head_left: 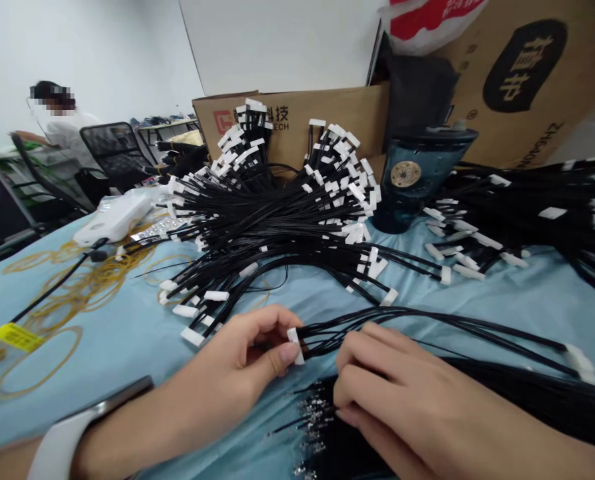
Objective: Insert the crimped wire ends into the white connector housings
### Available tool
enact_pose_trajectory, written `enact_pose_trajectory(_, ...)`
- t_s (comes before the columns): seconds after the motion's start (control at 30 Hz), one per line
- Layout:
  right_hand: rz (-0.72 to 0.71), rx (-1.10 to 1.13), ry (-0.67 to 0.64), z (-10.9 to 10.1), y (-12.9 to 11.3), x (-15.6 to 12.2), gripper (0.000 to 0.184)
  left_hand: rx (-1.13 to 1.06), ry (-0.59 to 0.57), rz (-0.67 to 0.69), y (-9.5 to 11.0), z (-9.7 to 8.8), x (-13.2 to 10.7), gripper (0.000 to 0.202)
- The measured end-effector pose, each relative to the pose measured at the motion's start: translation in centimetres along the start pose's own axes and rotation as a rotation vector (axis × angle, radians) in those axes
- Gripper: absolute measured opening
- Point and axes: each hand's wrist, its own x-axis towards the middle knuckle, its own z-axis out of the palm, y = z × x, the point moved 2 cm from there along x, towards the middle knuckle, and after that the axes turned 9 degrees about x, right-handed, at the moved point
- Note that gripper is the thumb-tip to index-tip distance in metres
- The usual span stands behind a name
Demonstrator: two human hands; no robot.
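Observation:
My left hand [237, 360] pinches a small white plastic connector [294, 345] between thumb and fingers. Thin black wires [357, 327] run from that connector to the right, towards a second white connector [579, 361]. My right hand [392, 393] closes over these wires just beside the left hand. Below it lies a dark bundle of wires with bare crimped metal terminals [310, 420], partly hidden by the hand. Farther ahead sits a large heap of black wires with white connectors [272, 213], and another heap [527, 213] lies to the right.
The wires lie on a light blue cloth [102, 320] with loose rubber bands [77, 287]. A white power bank [112, 218], a dark teal tumbler [407, 180] and cardboard boxes [287, 120] stand behind. A seated person [60, 127] works at the far left.

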Motion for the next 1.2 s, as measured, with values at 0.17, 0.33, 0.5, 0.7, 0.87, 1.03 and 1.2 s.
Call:
enact_pose_trajectory(0.17,0.108,0.064,0.116,-1.7,0.5,0.2,0.023,-0.029,-0.037,-0.029,0.1,-0.1,0.0,0.012)
enact_pose_trajectory(0.33,0.3,0.325,0.131,-1.7,1.3,0.8,0.021,-0.023,-0.05,-0.023,0.5,-0.2,0.1,0.01)
enact_pose_trajectory(0.5,0.421,0.456,0.098,-2.5,2.3,1.2,0.021,-0.045,-0.037,-0.028,0.1,-0.2,0.1,0.01)
enact_pose_trajectory(0.7,0.384,0.43,0.034,-3.6,3.0,1.0,0.024,-0.023,0.002,-0.023,-0.3,-0.2,0.1,0.013)
enact_pose_trajectory(0.87,0.349,0.407,0.043,-3.7,3.2,1.1,0.022,-0.021,-0.017,-0.033,-0.3,-0.3,-0.1,0.013)
enact_pose_trajectory(1.03,0.381,0.392,0.019,-3.3,3.4,1.2,0.024,-0.035,-0.025,-0.022,-0.2,-0.3,0.0,0.013)
enact_pose_trajectory(1.2,0.449,0.427,-0.036,-3.2,3.7,1.0,0.025,-0.046,-0.02,-0.037,-0.2,-0.3,0.1,0.013)
